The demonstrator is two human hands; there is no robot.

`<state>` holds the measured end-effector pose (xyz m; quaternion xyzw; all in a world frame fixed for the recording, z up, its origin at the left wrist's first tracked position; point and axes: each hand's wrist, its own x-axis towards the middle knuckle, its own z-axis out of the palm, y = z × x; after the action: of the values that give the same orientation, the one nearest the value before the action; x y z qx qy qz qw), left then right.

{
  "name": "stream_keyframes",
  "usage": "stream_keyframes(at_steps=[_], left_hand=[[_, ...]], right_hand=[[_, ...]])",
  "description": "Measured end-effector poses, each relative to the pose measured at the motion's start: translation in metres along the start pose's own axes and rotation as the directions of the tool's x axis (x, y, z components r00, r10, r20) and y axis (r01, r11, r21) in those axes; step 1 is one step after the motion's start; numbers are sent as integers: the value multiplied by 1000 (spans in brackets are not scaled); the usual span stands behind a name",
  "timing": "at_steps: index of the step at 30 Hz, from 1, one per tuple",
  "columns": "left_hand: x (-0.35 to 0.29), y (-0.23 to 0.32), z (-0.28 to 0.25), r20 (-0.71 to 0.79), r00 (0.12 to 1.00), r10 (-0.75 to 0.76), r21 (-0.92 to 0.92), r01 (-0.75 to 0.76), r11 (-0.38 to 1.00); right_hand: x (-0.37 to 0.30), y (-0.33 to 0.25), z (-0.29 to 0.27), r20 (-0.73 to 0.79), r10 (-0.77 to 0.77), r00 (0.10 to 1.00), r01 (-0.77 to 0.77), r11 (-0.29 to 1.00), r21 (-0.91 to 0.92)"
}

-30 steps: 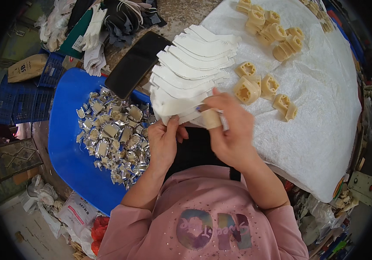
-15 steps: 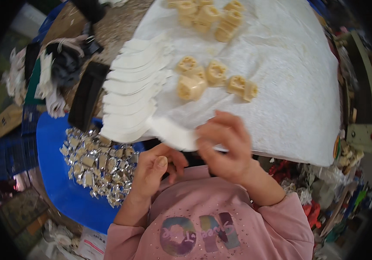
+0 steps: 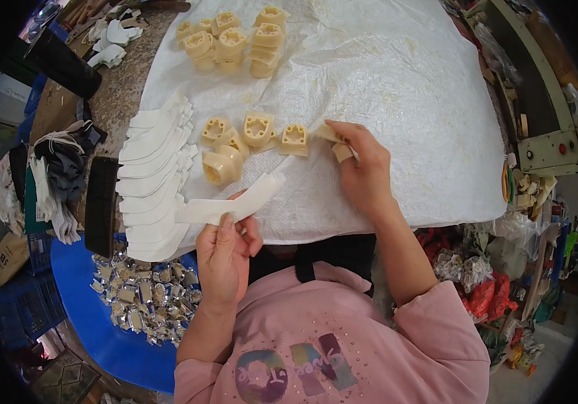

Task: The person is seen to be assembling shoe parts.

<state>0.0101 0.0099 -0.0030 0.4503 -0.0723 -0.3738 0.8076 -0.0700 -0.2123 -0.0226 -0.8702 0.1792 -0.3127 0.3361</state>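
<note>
My left hand (image 3: 225,252) is closed, pinching a curved white strip (image 3: 252,194) between thumb and fingers over the front of the white-covered table (image 3: 424,168). My right hand (image 3: 364,161) has its fingers round a hollow beige plastic block (image 3: 329,133), which is partly hidden by the hand and slightly blurred. Just left of it stands a similar beige block (image 3: 294,139) with holes in its upper face. Further left is a small cluster of such blocks (image 3: 223,165). A fanned row of overlapping white strips (image 3: 151,185) lies along the table's left side.
More beige blocks (image 3: 232,44) stand at the far left of the cover. A black oblong object (image 3: 105,202) lies beside the strips. Below it, a blue tub (image 3: 77,296) holds shiny silver-and-beige pieces (image 3: 144,293). Plastic bags and scraps (image 3: 464,266) crowd the right side.
The white strip has passed from my right hand to my left. My right hand has moved up and right, onto a beige block. The whole view has shifted, showing more of the far table.
</note>
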Motion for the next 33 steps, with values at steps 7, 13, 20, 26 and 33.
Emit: stream_keyframes(at_steps=[7,13,20,26,33], left_hand=[[-1,0,-3,-28,990,141,50,-139,989],[-5,1,13,-114,981,158,-25,-162,986],[-16,9,9,23,979,202,-169,-195,966],[-22,14,10,71,981,182,-71,-177,982],[-22,11,10,61,981,187,-26,-185,982]], right_hand=[[-6,-40,-13,26,-56,998,45,950,309],[-19,-94,16,3,-203,979,176,858,483],[-22,-95,48,-181,-392,902,431,782,450],[-24,-90,46,-155,-452,878,473,773,423],[-23,-87,45,-136,-453,881,467,786,404]])
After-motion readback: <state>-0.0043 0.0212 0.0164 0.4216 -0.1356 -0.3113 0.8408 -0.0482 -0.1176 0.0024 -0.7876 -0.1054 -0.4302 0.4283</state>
